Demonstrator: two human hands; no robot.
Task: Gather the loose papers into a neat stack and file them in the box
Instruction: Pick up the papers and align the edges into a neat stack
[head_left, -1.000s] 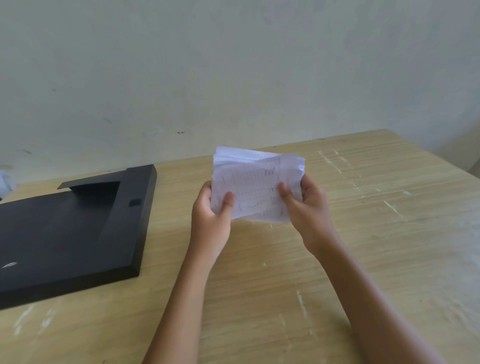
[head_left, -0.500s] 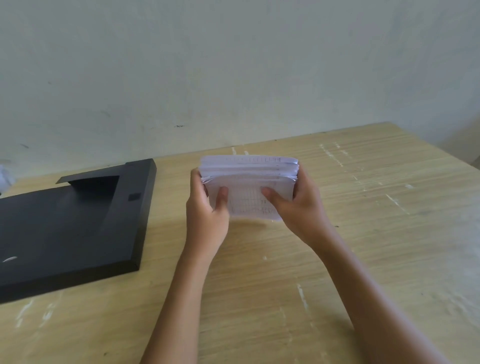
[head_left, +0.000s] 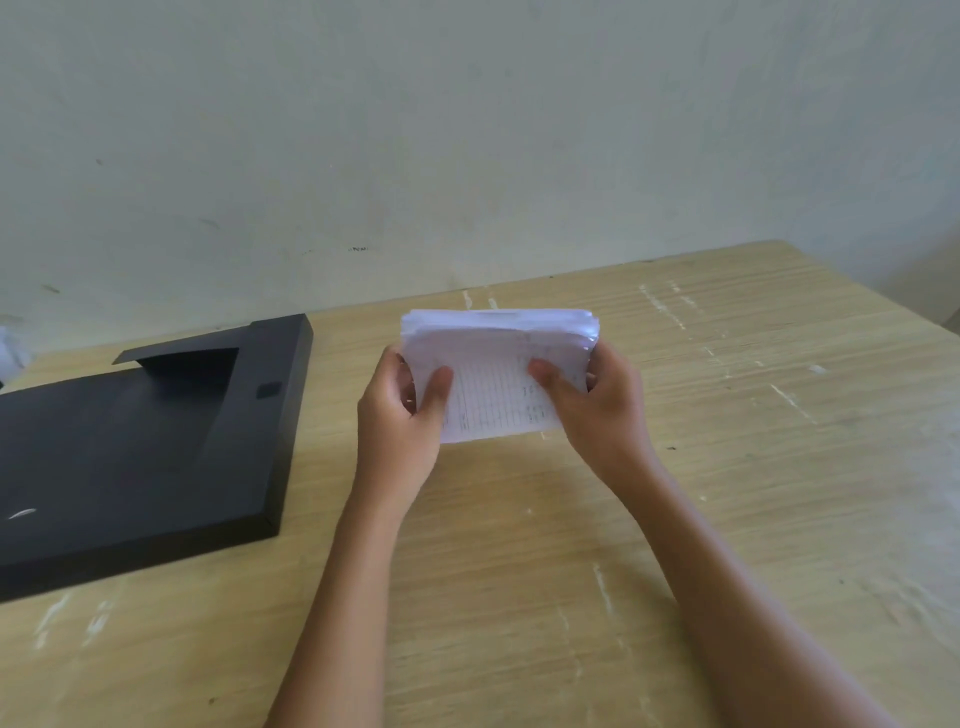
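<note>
Now, nearest you: both forearms reach in from the bottom edge, and your left hand (head_left: 402, 415) and right hand (head_left: 589, 400) are each clamped on an opposite side of the papers (head_left: 498, 374), thumbs on the near face, other digits hidden behind. Versus a second ago the sheaf has tipped from face-on and fanned to more upright, top edges bunched into one thick band; half a second ago it looked almost the same, so squaring looks mostly done. Right top corner still shows a few sheets stepped out, so I'd judge one more tap before filing. Stack sits just above the table (head_left: 727, 467), can't tell if the bottom edge touches it. Writing on the front sheet is too blurred to read. Farther left, the black box (head_left: 156, 441) lies well apart from the stack, cut off by the frame; its opening isn't clear from here. Something white (head_left: 10, 351) at far left is cropped, can't identify.
</note>
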